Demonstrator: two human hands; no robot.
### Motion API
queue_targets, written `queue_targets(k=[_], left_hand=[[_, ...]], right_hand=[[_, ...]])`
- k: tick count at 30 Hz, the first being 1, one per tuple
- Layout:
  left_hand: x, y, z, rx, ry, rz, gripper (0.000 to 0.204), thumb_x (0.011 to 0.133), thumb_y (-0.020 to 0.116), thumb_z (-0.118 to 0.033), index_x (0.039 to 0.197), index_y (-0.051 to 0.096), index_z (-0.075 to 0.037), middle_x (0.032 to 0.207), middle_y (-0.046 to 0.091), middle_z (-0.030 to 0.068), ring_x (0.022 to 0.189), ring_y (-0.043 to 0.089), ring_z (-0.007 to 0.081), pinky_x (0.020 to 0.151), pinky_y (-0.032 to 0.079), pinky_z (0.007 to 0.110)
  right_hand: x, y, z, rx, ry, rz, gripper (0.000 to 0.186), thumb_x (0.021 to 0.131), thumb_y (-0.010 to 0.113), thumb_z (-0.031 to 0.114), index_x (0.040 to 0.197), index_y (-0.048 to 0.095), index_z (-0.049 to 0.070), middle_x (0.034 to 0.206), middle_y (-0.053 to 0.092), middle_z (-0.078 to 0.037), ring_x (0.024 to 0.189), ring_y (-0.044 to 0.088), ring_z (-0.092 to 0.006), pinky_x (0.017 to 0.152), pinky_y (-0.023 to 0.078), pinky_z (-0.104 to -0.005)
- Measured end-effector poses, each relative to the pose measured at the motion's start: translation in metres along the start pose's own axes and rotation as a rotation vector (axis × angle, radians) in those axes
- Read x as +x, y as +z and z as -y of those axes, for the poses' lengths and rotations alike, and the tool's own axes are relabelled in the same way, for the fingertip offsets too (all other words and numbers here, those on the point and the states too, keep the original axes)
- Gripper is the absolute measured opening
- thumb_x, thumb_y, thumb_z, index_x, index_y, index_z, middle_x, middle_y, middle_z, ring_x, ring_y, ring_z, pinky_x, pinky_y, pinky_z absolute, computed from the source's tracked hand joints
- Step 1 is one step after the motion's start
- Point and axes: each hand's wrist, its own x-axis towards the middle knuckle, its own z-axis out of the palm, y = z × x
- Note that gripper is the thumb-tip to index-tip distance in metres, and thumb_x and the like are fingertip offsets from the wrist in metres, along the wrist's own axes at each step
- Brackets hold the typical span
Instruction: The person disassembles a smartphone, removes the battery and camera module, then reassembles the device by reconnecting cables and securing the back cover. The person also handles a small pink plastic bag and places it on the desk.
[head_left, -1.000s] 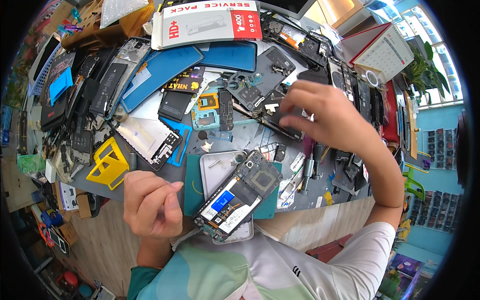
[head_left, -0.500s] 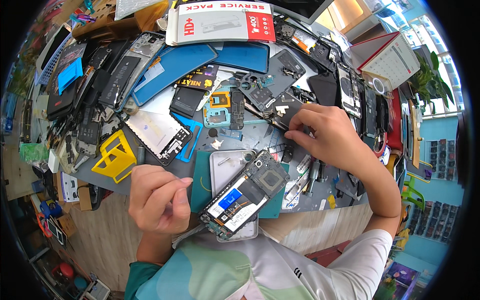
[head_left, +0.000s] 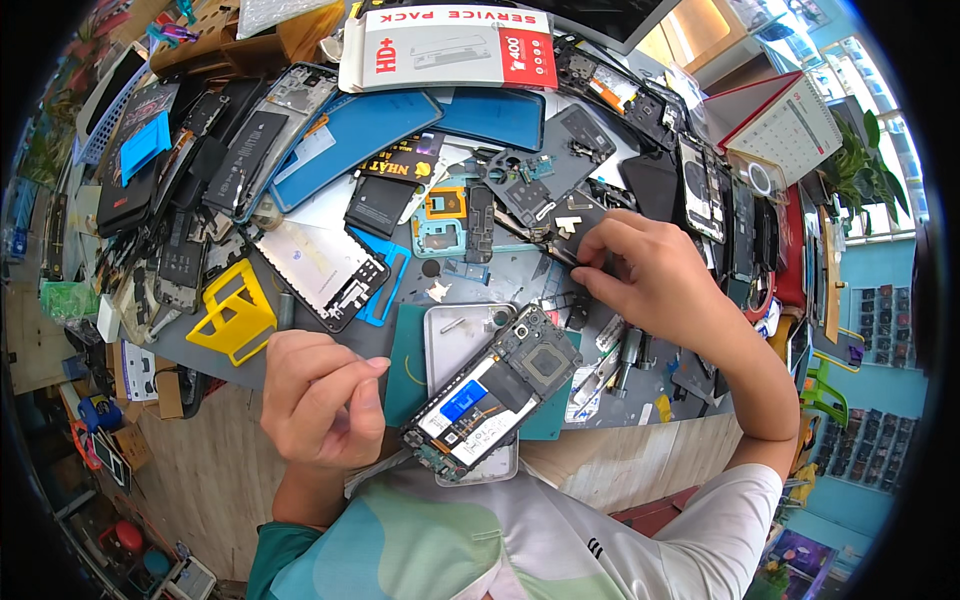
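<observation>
An opened smartphone [head_left: 490, 395] lies tilted across a pale phone back cover [head_left: 440, 335], its inner side up, showing a white battery with a blue label. Both rest on a green mat [head_left: 405, 365] at the desk's near edge. Left of them, my left hand [head_left: 325, 400] hovers with fingers curled and thumb near the index finger; whatever it may hold is hidden. Over the parts right of the middle, my right hand [head_left: 640, 270] pinches the end of what looks like a slim dark tool [head_left: 562, 252]. Beside that tool lie small white pieces [head_left: 568, 226].
A yellow phone stand [head_left: 232, 312] and a white-backed screen frame [head_left: 315, 270] lie to the left. Blue back covers [head_left: 360, 140], loose batteries [head_left: 380, 205] and a white-and-red box [head_left: 450, 48] crowd the far side. A desk calendar [head_left: 780, 130] stands at the far right.
The whole view has shifted slightly. Both hands keep nearly the same pose and place, and the phone lies as before.
</observation>
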Motion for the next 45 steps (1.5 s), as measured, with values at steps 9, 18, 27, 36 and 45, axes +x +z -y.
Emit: queue_targets(k=[9, 18, 27, 36, 45], left_hand=[[0.0, 0.003, -0.001, 0.011, 0.004, -0.012, 0.013, 0.087, 0.067, -0.005, 0.091, 0.075, 0.004, 0.086, 0.068, 0.0119, 0.077, 0.06, 0.0286, 0.069, 0.047, 0.041], [0.0, 0.003, -0.001, 0.008, 0.006, -0.022, 0.012, 0.085, 0.068, -0.003, 0.092, 0.076, 0.003, 0.088, 0.069, 0.0112, 0.078, 0.061, 0.0285, 0.07, 0.048, 0.041], [-0.002, 0.003, 0.002, -0.009, 0.011, -0.041, 0.015, 0.078, 0.071, -0.002, 0.092, 0.078, 0.0, 0.089, 0.07, 0.0088, 0.077, 0.062, 0.0277, 0.07, 0.049, 0.04], [0.001, 0.003, -0.001, 0.001, 0.023, -0.026, 0.012, 0.087, 0.066, -0.004, 0.091, 0.075, 0.004, 0.086, 0.069, 0.0124, 0.077, 0.061, 0.029, 0.069, 0.048, 0.04], [0.003, 0.003, 0.0, 0.004, 0.022, -0.02, 0.013, 0.087, 0.066, -0.004, 0.091, 0.075, 0.005, 0.087, 0.069, 0.0125, 0.078, 0.061, 0.0291, 0.069, 0.049, 0.04]], right_hand=[[0.002, 0.002, -0.001, 0.019, -0.019, 0.024, 0.011, 0.089, 0.08, 0.013, 0.095, 0.075, 0.005, 0.094, 0.077, -0.01, 0.085, 0.078, -0.0338, 0.074, 0.06, -0.0453], [0.016, -0.017, -0.004, 0.057, -0.042, -0.153, 0.014, 0.088, 0.08, 0.012, 0.096, 0.072, 0.003, 0.084, 0.075, -0.013, 0.071, 0.074, -0.0288, 0.067, 0.059, -0.0414], [0.091, -0.063, -0.073, -0.155, 0.074, -0.419, 0.02, 0.097, 0.08, 0.013, 0.114, 0.081, 0.002, 0.095, 0.081, -0.007, 0.08, 0.069, -0.0156, 0.079, 0.056, -0.0349], [0.102, -0.039, -0.065, -0.276, -0.026, -0.349, 0.02, 0.096, 0.078, 0.019, 0.113, 0.085, 0.012, 0.106, 0.083, -0.01, 0.095, 0.078, -0.0338, 0.087, 0.062, -0.0455], [0.109, -0.023, -0.065, -0.5, -0.176, -0.432, 0.015, 0.099, 0.074, 0.019, 0.11, 0.082, 0.012, 0.109, 0.078, -0.006, 0.096, 0.077, -0.0358, 0.082, 0.062, -0.0488]])
